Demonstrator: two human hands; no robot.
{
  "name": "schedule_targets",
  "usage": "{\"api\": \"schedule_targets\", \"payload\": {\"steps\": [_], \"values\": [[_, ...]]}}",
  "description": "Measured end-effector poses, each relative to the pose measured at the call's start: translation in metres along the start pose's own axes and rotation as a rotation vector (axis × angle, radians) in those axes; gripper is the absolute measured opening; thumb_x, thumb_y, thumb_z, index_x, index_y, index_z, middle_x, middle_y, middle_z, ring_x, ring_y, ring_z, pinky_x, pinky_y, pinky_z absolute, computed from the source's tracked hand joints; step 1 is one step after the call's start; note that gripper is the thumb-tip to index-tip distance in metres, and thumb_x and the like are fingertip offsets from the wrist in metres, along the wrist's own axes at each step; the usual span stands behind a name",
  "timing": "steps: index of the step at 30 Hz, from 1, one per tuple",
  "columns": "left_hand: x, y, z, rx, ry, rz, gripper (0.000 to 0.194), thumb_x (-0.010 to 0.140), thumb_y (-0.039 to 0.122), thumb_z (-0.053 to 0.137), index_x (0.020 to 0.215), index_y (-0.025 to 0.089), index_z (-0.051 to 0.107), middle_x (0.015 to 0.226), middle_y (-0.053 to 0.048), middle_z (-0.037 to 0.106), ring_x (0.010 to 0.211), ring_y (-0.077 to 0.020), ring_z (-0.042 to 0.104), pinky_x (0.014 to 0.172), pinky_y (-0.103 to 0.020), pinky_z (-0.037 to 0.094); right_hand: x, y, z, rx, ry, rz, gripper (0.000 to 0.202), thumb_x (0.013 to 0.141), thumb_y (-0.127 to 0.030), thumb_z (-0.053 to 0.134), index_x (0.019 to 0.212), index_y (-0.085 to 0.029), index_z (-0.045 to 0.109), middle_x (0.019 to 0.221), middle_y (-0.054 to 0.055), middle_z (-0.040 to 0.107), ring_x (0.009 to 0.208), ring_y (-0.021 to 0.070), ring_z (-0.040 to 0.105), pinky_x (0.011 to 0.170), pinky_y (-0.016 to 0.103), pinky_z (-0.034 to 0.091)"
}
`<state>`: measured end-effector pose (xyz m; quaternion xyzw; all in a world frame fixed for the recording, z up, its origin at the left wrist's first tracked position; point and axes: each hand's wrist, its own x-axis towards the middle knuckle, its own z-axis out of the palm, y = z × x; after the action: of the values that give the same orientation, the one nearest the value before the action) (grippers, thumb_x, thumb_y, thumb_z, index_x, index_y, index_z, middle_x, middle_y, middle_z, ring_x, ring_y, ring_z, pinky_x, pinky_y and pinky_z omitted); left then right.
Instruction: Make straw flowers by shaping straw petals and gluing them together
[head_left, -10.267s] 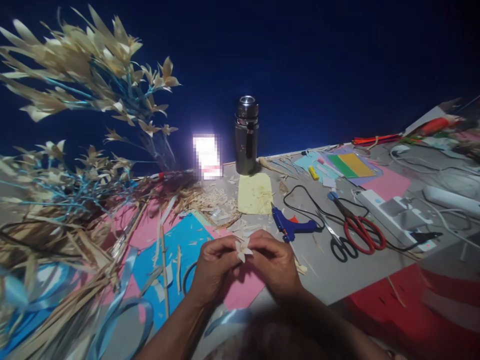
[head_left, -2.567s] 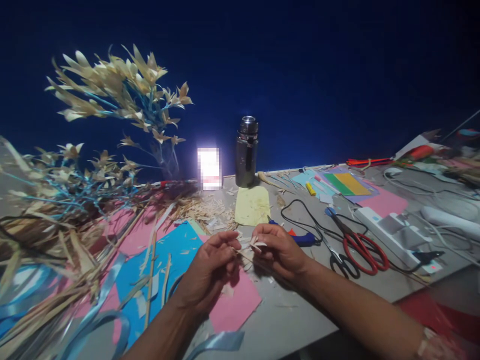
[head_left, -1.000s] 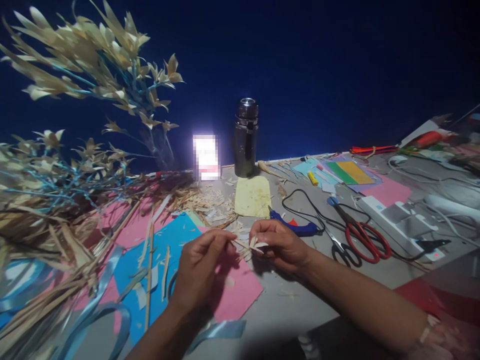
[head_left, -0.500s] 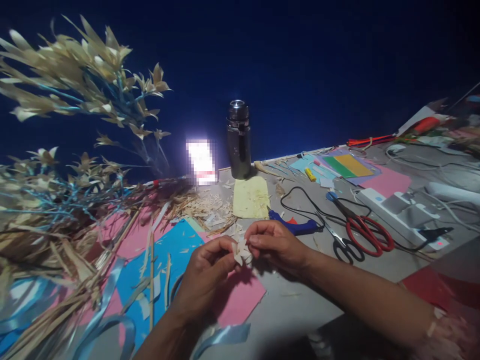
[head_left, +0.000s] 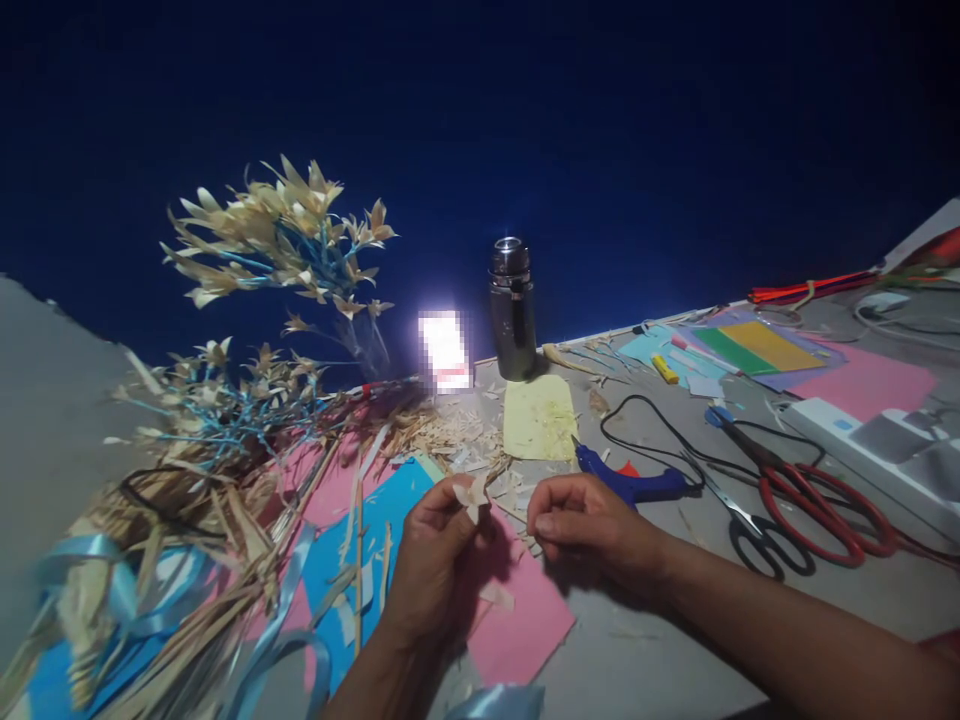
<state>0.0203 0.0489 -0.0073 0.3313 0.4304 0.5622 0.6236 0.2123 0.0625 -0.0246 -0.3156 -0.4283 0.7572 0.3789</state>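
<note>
Between the thumb and fingers of my left hand [head_left: 442, 535] is a small cream flower [head_left: 472, 497] with pointed petals, made of what looks like dried husk. A short gap to the right, my right hand [head_left: 581, 520] is closed, fingers curled against the thumb; whether anything is inside is hidden. Both hands are over a pink sheet [head_left: 517, 630], where a small pale scrap [head_left: 496, 597] lies. Just beyond my right hand rests a blue glue gun [head_left: 634, 483], its nozzle at the edge of a yellow pad [head_left: 538, 405].
Black-handled scissors [head_left: 769, 545] and red-handled scissors [head_left: 825, 505] lie right, beside a white power strip [head_left: 877, 450]. A dark flask [head_left: 513, 330] stands at the back near a bright blurred light [head_left: 446, 350]. Cream flowers on blue stems [head_left: 277, 240], dried husks [head_left: 247, 510] and blue ribbon [head_left: 304, 650] crowd the left.
My right hand has come away from the flower, which stays in my left hand. The view has shifted, so things on the table appear farther right and lower.
</note>
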Motion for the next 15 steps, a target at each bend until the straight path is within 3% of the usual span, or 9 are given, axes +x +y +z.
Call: {"api": "schedule_targets", "payload": {"steps": [7,15], "values": [[-0.002,0.002,0.004,0.076,0.083,0.030,0.023,0.058,0.025,0.094,0.065,0.018,0.073,0.064,0.004,0.060,0.051,-0.0078,0.050,0.048,-0.019,0.041,0.001,0.002,0.000,0.037,-0.023,0.034,0.035,0.069,-0.041,0.089,0.077,-0.013,0.070,0.058,-0.001,0.063,0.046,0.0066,0.042,0.045,0.020,0.023],[0.000,-0.002,-0.005,0.211,-0.045,0.128,0.014,0.072,0.024,0.086,0.067,0.018,0.075,0.070,0.001,0.061,0.057,-0.0104,0.052,0.055,-0.023,0.043,0.004,0.009,-0.003,0.041,-0.021,0.034,0.035,0.069,-0.041,0.091,0.077,-0.013,0.071,0.060,-0.001,0.064,0.048,0.0072,0.045,0.046,0.019,0.027]]}}
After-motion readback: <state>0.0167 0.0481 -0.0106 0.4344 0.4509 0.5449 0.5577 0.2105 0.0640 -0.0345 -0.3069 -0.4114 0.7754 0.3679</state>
